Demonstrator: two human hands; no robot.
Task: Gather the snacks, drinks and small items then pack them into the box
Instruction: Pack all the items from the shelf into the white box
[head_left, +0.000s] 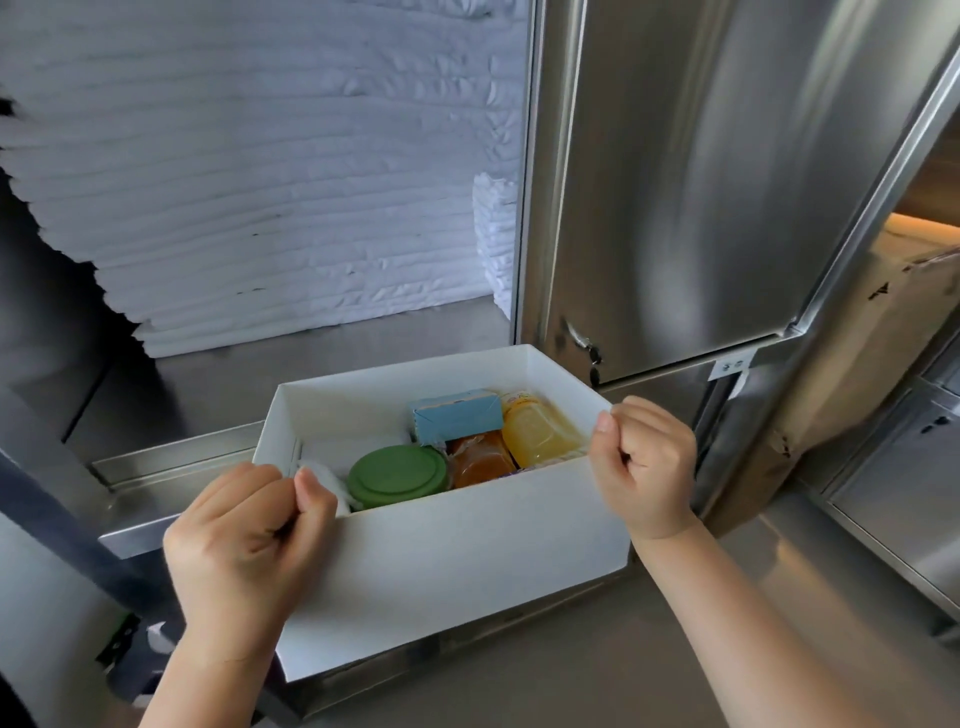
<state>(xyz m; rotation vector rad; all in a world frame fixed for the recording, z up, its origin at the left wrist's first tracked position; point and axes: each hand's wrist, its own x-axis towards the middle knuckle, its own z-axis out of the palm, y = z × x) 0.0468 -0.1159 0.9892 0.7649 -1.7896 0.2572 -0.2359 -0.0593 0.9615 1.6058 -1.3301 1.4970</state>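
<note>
Inside the white box (457, 566), the lower parts of the green-lidded jar (397, 475), the orange packet (480, 460) and the yellow bottle (540, 431) are hidden behind its near wall. A white item at the box's left corner is covered by the left hand (249, 545). The print on the blue carton (457, 415) cannot be read. The towel stack (260, 171) behind the box is cut off at the top edge.

No legible text — only blurred print on the yellow drink pouch (540, 428) and blue carton (457, 415)

I note matt white card box (467, 561); brushed glossy steel door (701, 182); rough white folded cloth (270, 182) far left.
</note>
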